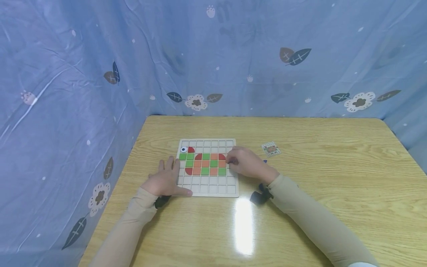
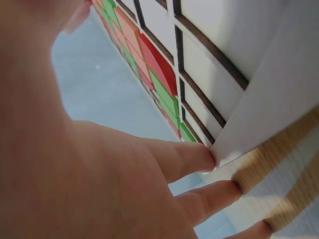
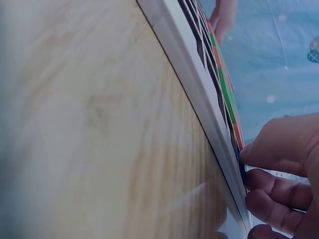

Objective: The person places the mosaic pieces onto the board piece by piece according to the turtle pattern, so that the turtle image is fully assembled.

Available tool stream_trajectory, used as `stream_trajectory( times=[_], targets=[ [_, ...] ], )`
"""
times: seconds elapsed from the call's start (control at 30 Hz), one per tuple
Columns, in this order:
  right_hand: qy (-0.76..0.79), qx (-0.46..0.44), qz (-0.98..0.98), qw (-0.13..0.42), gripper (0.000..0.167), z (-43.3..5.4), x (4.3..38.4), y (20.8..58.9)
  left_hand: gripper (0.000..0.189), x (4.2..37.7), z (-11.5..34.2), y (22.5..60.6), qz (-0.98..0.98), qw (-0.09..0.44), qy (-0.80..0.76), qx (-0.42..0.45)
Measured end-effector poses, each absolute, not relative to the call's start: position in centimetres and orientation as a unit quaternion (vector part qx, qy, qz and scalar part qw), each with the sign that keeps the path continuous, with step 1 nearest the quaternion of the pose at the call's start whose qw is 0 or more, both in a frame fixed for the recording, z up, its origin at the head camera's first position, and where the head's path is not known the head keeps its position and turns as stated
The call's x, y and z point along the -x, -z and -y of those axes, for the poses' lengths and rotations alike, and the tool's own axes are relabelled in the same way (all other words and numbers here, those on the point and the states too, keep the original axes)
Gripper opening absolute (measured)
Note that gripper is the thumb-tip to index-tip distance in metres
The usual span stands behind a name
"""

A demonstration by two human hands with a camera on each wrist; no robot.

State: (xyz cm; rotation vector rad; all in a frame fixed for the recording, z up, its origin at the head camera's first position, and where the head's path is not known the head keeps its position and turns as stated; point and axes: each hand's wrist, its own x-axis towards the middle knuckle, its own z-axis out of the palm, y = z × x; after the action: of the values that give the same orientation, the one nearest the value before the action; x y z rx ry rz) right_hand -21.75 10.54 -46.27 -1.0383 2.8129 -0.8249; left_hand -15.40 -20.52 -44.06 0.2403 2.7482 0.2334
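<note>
A white grid board (image 1: 213,190) lies on the table, with green, orange and red tiles (image 1: 205,163) set in its squares and an eye tile (image 1: 184,150) at the upper left. My left hand (image 1: 165,180) rests at the board's left edge, its fingers (image 2: 192,157) spread and touching the rim, its thumb along the front edge. At the right side of the board, my right hand (image 1: 245,163) pinches a small dark blue tile (image 3: 242,167) between thumb and fingers, beside the right end of the coloured pattern. Most of that tile is hidden.
A small pattern card (image 1: 271,149) lies to the right behind the board. Just past my right hand a blue piece (image 1: 265,161) shows, partly hidden. The wooden table (image 1: 333,159) reaches back to a blue curtain (image 1: 233,55).
</note>
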Motion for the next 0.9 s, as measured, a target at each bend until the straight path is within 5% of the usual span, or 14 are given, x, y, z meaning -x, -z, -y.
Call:
stream_trajectory(
  times=[0.9],
  targets=[
    [0.239, 0.282, -0.929, -0.003, 0.005, -9.8, 21.6, 46.4, 0.134, 15.4, 20.4, 44.2, -0.975, 0.188, -0.075, -0.09]
  ],
)
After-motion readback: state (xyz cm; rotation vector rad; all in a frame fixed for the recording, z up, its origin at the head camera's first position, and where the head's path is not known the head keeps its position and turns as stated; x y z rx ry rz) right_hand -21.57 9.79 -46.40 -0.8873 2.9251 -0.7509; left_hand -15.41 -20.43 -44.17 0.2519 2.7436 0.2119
